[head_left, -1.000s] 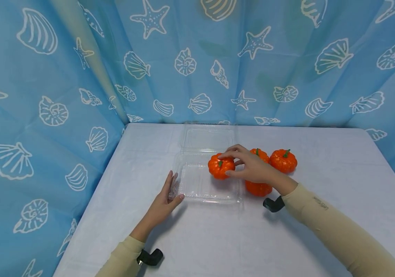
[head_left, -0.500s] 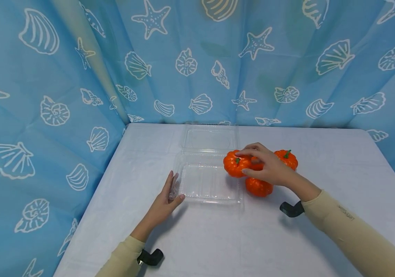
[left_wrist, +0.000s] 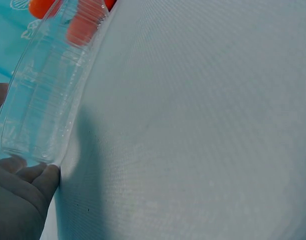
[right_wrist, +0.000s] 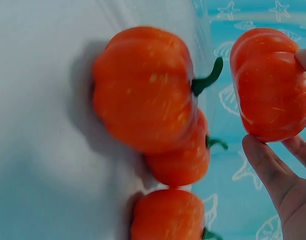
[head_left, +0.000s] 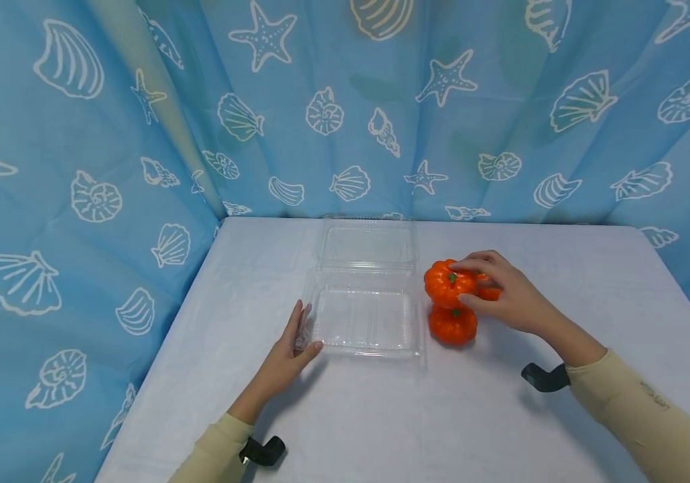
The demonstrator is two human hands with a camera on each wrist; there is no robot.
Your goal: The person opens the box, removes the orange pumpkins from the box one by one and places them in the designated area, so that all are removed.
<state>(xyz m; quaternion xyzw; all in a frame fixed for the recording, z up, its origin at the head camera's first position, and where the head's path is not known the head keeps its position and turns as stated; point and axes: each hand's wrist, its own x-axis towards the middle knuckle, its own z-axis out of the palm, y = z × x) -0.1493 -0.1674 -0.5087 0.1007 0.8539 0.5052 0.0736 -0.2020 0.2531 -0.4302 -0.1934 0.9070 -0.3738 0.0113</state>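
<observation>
My right hand grips an orange toy pumpkin with a green stem, thumb and fingers on its sides. In the right wrist view this pumpkin is held up, apart from several like it on the table. One of these, a front pumpkin, shows just below it in the head view; others are partly or wholly hidden by the hand. My left hand rests straight fingers against the left end of a clear plastic clamshell box. Its fingertips touch the box's end in the left wrist view.
The box's clear lid lies folded back behind its base, near the far table edge. A white cloth covers the table. A blue curtain with shells and starfish hangs behind and at the left.
My right hand has moved right with the pumpkin, from above the box to above the other pumpkins. My left hand and the box have stayed in place.
</observation>
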